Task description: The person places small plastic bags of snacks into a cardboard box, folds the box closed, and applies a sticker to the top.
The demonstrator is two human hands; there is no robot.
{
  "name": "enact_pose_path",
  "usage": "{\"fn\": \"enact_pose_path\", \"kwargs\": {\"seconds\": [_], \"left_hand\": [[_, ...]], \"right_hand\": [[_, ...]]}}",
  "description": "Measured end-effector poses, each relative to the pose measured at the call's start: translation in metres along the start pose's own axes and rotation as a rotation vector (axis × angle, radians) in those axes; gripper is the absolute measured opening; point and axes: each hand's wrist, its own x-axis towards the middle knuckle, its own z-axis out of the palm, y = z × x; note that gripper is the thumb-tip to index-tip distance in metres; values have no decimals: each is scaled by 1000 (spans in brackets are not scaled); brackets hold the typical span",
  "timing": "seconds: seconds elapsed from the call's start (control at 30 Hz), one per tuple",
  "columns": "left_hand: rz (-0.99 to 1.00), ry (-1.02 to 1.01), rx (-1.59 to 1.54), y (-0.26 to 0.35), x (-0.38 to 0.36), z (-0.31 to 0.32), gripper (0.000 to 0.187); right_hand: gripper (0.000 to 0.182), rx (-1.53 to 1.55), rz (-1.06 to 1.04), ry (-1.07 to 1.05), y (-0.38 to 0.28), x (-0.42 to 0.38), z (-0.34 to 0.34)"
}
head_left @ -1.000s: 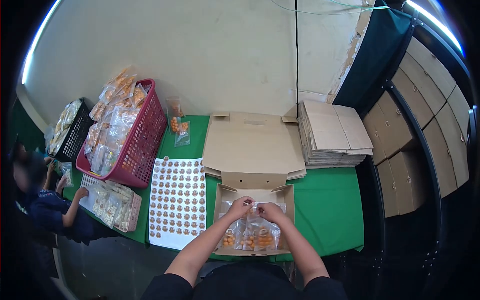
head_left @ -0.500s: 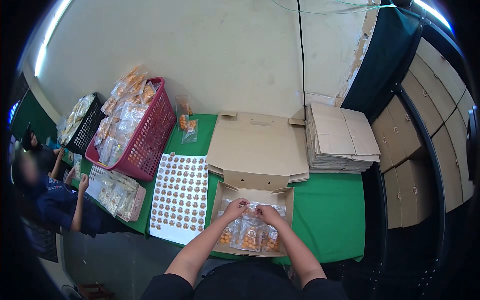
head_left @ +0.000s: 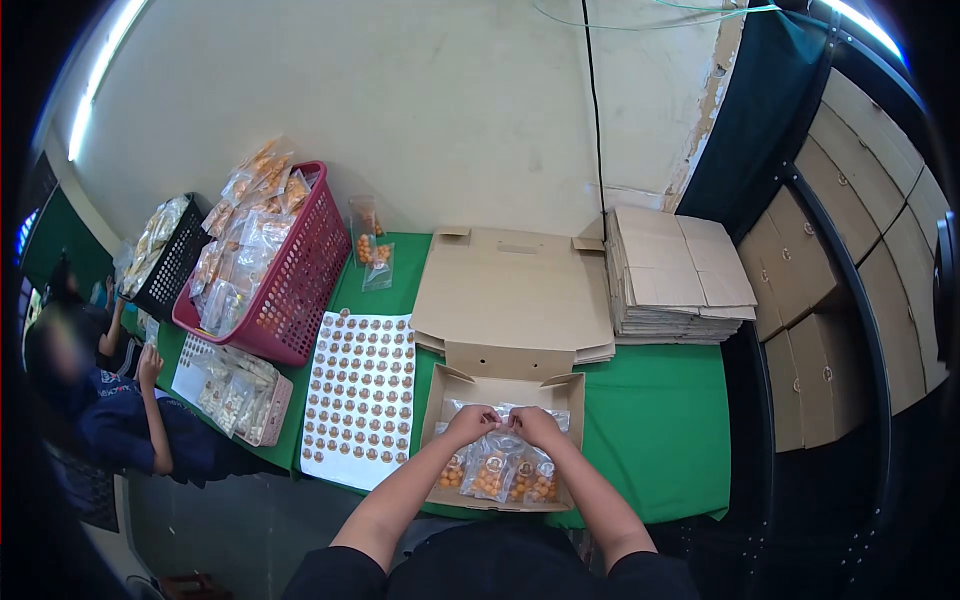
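My left hand [head_left: 474, 424] and my right hand [head_left: 535, 425] are close together over an open cardboard box [head_left: 434, 410]. Both have their fingers pinched at the top of a clear plastic bag [head_left: 489, 470] of orange balls, which bears a round sticker. The grip itself is small and partly hidden by the fingers. More such bags [head_left: 541, 480] lie side by side in the front of the box, and clear plastic also shows behind my hands. The box's lid [head_left: 513, 358] is folded back, away from me.
Left of the box lies a sheet of round stickers [head_left: 358, 395]. A heaped pink basket [head_left: 300, 270], a small basket [head_left: 265, 410] and a black basket [head_left: 180, 255] stand further left, near a person [head_left: 120, 410]. Flat cardboard [head_left: 515, 290] and a cardboard stack [head_left: 675, 270] are behind.
My left hand has come slightly down, level with my right. The bag in front has shifted a little left, showing more of a bag beside it. The other person's hand has moved.
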Motion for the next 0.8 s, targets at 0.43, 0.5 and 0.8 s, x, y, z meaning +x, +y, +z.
{"fn": "enact_pose_path", "kwargs": {"seconds": [0.43,0.5,0.8], "left_hand": [[41,104,36,3,-10,-2,13],[30,118,37,2,-11,-2,14],[55,106,-45,2,-12,-1,12]], "right_hand": [[13,31,-43,83,-3,-2,9],[13,17,-39,125,-1,1,13],[13,56,-53,123,3,-3,16]]}}
